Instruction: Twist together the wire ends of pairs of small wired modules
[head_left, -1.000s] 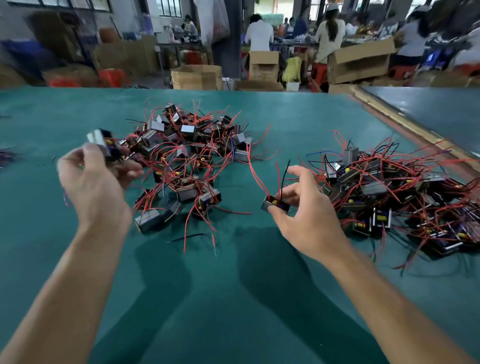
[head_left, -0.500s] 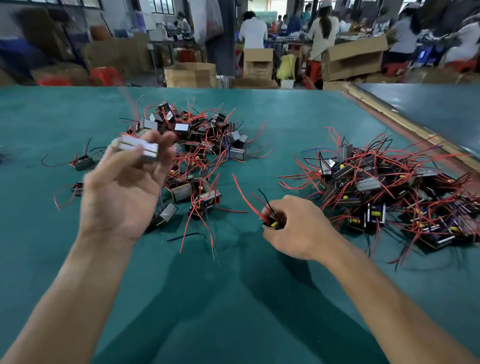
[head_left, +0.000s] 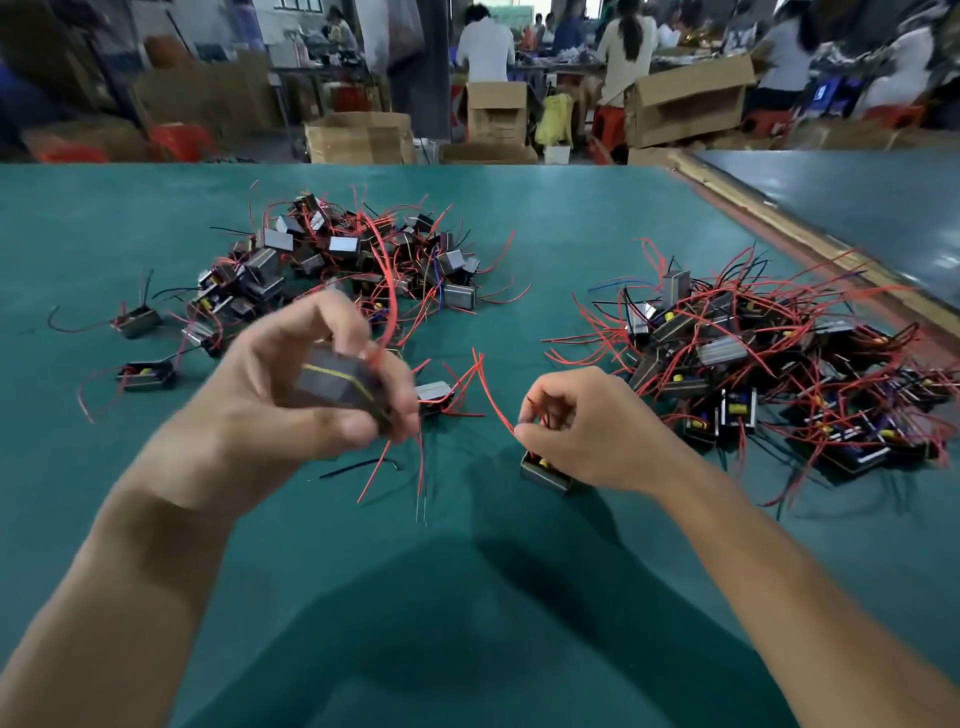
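The left hand (head_left: 280, 410) is curled round a dark grey block-shaped module with a yellow stripe (head_left: 337, 384), with the thumb below it at six o'clock and the fingers over its top at twelve. Both are blurred, so the finer finger placement cannot be told. A long red wire (head_left: 393, 301) arcs from the block toward twelve o'clock, and more red leads hang from it toward six.

The right hand (head_left: 592, 431) is at three o'clock of the left one, apart from it. Its fingers are curled, and thumb and forefinger pinch thin red wire ends (head_left: 489, 396) at its nine o'clock edge. These leads run off toward eleven o'clock. A small black module with a yellow core (head_left: 545, 470) rests on the green table mat (head_left: 467, 597) at seven o'clock of this hand, just under its fingertips and partly hidden by them.

A silver-topped module (head_left: 434, 392) lies on the mat between the hands. A heap of wired modules (head_left: 353, 260) lies at twelve o'clock of the left hand. A second tangled heap (head_left: 779, 364) lies at two o'clock of the right hand. Two loose modules (head_left: 148, 374) lie at nine o'clock of the left hand.
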